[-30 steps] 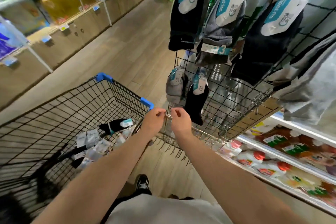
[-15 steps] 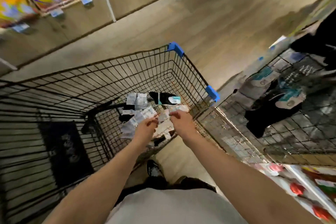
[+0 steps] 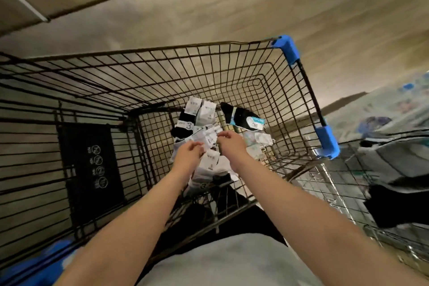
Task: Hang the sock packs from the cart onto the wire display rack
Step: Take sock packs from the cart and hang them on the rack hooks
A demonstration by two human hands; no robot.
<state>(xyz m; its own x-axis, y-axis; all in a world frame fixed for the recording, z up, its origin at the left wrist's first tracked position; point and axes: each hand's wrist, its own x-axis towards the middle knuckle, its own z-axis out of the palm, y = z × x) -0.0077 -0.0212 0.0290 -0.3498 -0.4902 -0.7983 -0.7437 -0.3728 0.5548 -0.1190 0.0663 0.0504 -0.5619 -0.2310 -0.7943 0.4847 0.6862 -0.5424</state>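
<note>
Two hands are down in the cart (image 3: 162,50), centre of frame. The left hand (image 3: 188,159) and right hand (image 3: 231,145) each have the grip pinched on the white card of one sock pack (image 3: 209,138) atop the loose pile of sock packs (image 3: 204,114). The wire display rack (image 3: 336,183) sits at the right edge, well apart.

Risk, as judged: the cards overlap, so a lift may drag a neighbour out or snag on the basket mesh.

Versus a second ago: hands were at the rack's lower hooks and are now in the basket; the view has tipped downward.
</note>
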